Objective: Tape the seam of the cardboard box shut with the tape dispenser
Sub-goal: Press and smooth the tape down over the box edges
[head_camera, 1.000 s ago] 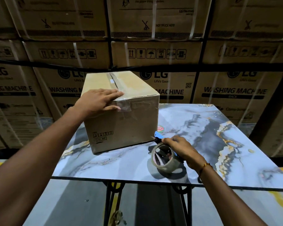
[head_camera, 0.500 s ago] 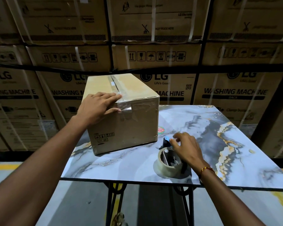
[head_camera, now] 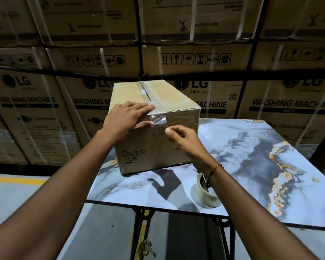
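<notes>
The left hand [head_camera: 128, 119] lies flat and spread on the cardboard box [head_camera: 158, 128] at 12 o'clock. The right hand [head_camera: 184, 138], fingers loosely curled and holding nothing, touches the tape [head_camera: 159, 121]. The tape dispenser [head_camera: 204, 192] rests on the table [head_camera: 270, 166] at 4 o'clock.

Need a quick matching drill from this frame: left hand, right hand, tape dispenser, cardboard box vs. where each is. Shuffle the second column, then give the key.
Things:
1. left hand
2. right hand
3. tape dispenser
4. cardboard box

Places:
A. lying on the marble table near its front edge, under the right forearm
B. flat on the box's top near edge, fingertips at the clear tape
C. standing on the table's left part, taped seam on top
D. at the box's near face, fingertips by the tape end folded down there

Pairs: 1-B, 2-D, 3-A, 4-C
</notes>
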`<state>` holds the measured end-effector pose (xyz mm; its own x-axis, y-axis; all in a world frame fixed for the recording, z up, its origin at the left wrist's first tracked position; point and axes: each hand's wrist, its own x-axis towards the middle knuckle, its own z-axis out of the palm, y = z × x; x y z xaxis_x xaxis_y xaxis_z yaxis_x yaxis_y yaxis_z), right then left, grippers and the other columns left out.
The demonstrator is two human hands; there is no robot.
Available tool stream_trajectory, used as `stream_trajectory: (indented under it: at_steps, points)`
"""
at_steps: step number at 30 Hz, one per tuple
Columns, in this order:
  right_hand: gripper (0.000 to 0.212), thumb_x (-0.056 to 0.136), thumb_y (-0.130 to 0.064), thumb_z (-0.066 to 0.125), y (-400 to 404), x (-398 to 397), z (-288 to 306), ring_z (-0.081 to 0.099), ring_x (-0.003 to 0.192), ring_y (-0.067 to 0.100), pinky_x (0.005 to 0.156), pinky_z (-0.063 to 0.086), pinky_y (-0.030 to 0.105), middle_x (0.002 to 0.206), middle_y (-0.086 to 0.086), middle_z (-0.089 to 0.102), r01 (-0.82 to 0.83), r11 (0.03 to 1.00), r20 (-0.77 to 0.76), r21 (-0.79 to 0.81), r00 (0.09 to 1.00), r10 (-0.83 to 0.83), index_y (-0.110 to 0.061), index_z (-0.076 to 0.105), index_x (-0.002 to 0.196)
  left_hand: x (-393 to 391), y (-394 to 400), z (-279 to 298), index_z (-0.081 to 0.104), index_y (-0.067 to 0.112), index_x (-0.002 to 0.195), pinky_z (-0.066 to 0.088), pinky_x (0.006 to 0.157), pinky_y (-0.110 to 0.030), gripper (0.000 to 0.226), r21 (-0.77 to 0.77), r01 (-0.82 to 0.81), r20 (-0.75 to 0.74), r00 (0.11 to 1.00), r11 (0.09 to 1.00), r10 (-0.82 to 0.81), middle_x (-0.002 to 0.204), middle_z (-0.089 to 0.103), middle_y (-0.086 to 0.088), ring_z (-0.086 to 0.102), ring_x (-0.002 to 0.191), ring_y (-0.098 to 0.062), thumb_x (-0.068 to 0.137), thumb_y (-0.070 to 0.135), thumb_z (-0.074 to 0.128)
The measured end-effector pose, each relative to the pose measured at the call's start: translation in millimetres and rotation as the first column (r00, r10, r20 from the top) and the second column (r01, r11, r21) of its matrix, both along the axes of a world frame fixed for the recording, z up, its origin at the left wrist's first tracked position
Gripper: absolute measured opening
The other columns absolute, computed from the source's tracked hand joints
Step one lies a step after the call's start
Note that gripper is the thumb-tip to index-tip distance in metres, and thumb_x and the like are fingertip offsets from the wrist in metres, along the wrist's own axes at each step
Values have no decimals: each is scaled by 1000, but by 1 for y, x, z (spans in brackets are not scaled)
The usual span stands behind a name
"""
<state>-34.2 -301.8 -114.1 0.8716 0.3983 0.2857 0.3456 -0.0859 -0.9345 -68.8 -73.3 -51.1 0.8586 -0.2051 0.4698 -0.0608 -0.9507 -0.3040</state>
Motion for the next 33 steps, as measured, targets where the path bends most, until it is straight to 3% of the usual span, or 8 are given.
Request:
stream_trajectory:
  at_steps: [3, 5, 12, 16, 19, 22, 28, 33]
  points:
    - [25, 94, -38, 67, 13, 0, 6, 68, 100, 17, 79, 53, 36, 100, 3, 75, -4, 994, -115, 112, 993, 17, -16, 74, 103, 1, 0, -1, 31, 41, 151, 45, 89, -43, 67, 4, 6, 7, 1000, 1000, -6, 153, 47, 9, 50, 131, -24, 91, 71, 30]
    - [22, 93, -37, 68, 20, 1, 8, 66, 93, 13, 76, 51, 36, 93, 2, 74, 4, 990, -148, 144, 989, 18, -16, 74, 95, 2, 0, -1, 30, 41, 151, 46, 91, -43, 65, 5, -1, 3, 1000, 1000, 1, 154, 46, 9, 49, 132, -24, 92, 70, 33]
    - [22, 92, -28, 71, 28, 1, 6, 51, 80, 17, 73, 40, 33, 81, 8, 62, 27, 979, -170, 204, 985, 9, -17, 68, 73, 0, 1, 2, 31, 39, 151, 46, 91, -44, 70, -3, -10, -20, 1000, 1000, 9, 154, 45, 7, 48, 132, -25, 89, 72, 26]
    - [28, 93, -25, 70, 30, 3, 2, 54, 77, 20, 72, 41, 34, 73, 6, 69, 19, 979, -143, 202, 990, 10, -19, 68, 66, -1, -1, 4, 31, 39, 151, 46, 93, -45, 74, -12, -11, -41, 999, 1000, 10, 154, 45, 6, 47, 132, -27, 87, 74, 24]
    - [26, 93, -23, 70, 33, 4, -1, 60, 73, 15, 68, 44, 26, 70, 3, 72, 29, 978, -133, 208, 991, -2, -16, 67, 68, 1, -1, 6, 28, 39, 153, 44, 98, -47, 75, -38, -8, -87, 996, 999, 5, 156, 41, 5, 43, 136, -28, 87, 74, 29]
    - [22, 92, -21, 71, 36, 8, -3, 62, 65, 8, 66, 46, 21, 69, 5, 73, 52, 981, -53, 185, 998, -43, -13, 68, 71, 2, 1, 9, 24, 39, 154, 41, 103, -48, 73, -87, 12, -145, 989, 996, -24, 159, 36, 4, 37, 138, -29, 89, 68, 39]
    - [25, 88, -29, 74, 37, 21, -7, 67, 63, 14, 76, 57, 45, 60, 1, 72, 124, 990, 26, 70, 992, -126, -17, 69, 68, 5, 8, 14, 17, 40, 156, 39, 105, -48, 76, -107, 29, -228, 972, 994, -53, 162, 29, 3, 32, 140, -29, 91, 61, 51]
    - [31, 88, -41, 71, 41, 21, -4, 69, 63, 12, 75, 59, 44, 56, -6, 72, 251, 964, 106, -86, 965, -242, -20, 68, 65, 5, 6, 18, 15, 41, 156, 38, 107, -48, 78, -117, 4, -278, 960, 993, -37, 163, 26, 5, 28, 143, -28, 91, 57, 55]
